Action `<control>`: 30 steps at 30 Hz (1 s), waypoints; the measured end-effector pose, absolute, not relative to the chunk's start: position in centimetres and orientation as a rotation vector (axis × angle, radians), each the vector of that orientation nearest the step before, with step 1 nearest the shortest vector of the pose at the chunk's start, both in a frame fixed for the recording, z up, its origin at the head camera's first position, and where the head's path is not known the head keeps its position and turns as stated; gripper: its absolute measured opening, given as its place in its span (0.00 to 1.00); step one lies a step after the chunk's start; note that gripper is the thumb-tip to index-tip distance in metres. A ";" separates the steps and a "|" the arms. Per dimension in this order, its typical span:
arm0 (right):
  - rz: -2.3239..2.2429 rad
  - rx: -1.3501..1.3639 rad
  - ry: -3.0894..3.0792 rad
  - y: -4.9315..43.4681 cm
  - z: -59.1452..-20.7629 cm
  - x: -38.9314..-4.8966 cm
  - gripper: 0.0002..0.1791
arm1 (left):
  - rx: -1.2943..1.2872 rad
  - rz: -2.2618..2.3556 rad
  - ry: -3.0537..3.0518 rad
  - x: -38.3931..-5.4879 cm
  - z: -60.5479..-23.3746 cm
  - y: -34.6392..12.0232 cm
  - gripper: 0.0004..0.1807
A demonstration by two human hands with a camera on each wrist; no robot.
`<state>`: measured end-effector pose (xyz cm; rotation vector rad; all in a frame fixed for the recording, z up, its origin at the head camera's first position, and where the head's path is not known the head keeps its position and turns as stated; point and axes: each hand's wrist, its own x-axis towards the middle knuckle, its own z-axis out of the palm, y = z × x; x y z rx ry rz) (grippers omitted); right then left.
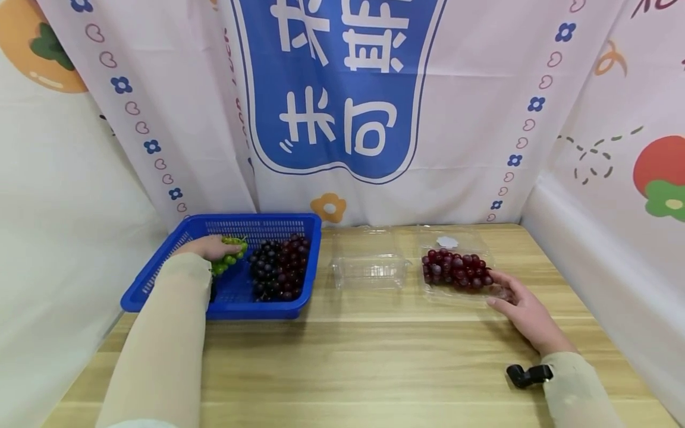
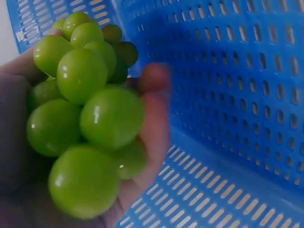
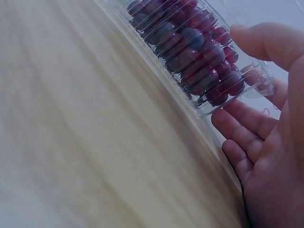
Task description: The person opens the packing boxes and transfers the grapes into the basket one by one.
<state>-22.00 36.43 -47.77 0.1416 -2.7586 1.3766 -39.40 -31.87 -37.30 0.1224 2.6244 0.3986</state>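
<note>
In the head view, my left hand reaches into a blue plastic basket. It holds a bunch of green grapes, cupped between palm and curled fingers. Dark purple grapes and dark red grapes lie side by side in the basket's right part. On the table, an opened clear plastic box holds a bunch of red grapes. My right hand touches the right end of this box, thumb and fingers spread and loosely bent; in the right wrist view, one finger shows through the plastic.
A second clear plastic box, lid raised, stands between the basket and the filled box. Behind them hangs a printed white cloth, with cloth walls at both sides. Everything stands on a light wooden table.
</note>
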 end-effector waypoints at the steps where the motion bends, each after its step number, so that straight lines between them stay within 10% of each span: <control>1: 1.378 0.144 -2.757 36.4 -47.7 -22.0 0.39 | 0.118 0.405 2.619 -39.3 -37.3 -31.8 0.50; 30: 1.393 0.153 -2.749 36.1 -47.2 -21.7 0.38 | 0.097 0.443 2.653 -39.1 -37.1 -31.4 0.51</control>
